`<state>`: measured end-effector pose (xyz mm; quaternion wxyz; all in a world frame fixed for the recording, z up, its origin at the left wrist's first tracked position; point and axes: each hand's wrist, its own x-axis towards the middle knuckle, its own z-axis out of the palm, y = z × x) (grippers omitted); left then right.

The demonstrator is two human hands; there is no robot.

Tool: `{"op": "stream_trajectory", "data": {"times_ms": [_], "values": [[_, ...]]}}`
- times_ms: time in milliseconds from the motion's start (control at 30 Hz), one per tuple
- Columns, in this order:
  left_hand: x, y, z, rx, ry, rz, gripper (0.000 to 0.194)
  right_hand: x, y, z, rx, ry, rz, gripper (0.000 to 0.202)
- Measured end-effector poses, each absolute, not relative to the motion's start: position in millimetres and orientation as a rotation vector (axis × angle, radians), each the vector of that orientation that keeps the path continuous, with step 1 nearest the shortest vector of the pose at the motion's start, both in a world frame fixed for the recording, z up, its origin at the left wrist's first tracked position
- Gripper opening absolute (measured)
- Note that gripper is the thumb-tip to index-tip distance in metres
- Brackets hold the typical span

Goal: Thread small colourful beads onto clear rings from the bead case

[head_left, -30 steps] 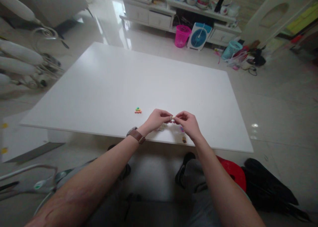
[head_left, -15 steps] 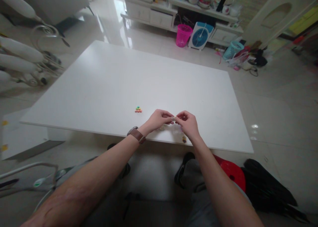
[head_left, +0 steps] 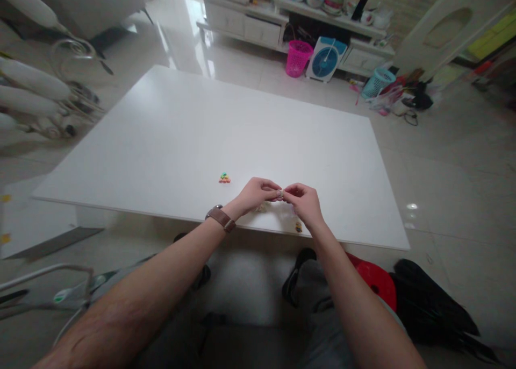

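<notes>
Above the near edge of the white table [head_left: 226,121], my left hand [head_left: 261,191] and my right hand [head_left: 303,198] meet fingertip to fingertip. Both are pinched around a small pale, ring-like piece [head_left: 280,194], too small to name exactly. Under my left hand lies a little pale cluster [head_left: 261,207], partly hidden. A small yellow and dark figure [head_left: 299,227] rests by the table edge below my right hand. To the left of my hands sits a little pile of green, yellow and orange-red pieces [head_left: 224,178].
Beyond the table stand a pink basket [head_left: 298,58], a blue and white fan [head_left: 325,59] and a light-blue basket [head_left: 378,83] before a white cabinet [head_left: 262,31]. A red seat [head_left: 374,285] is at my right. White-padded metal equipment [head_left: 36,78] stands at the left.
My fingertips have drawn slightly closer together around the pale piece. The small figure and the coloured pile stay in place.
</notes>
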<state>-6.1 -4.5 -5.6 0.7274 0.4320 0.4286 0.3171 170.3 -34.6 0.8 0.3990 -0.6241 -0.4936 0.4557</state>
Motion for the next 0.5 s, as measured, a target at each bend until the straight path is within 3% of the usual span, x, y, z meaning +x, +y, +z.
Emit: {"op": "stream_trajectory", "data": {"times_ms": [200, 500], "values": [[-6.4, -3.3, -4.4, 0.929, 0.956, 0.732, 0.017, 169.9, -33.4, 5.2, -1.541, -1.135, 1.246, 0.035], [-5.1, -4.4, 0.4, 0.934, 0.956, 0.726, 0.005, 173.5, -30.7, 1.3, -1.569, -1.061, 1.105, 0.026]]}}
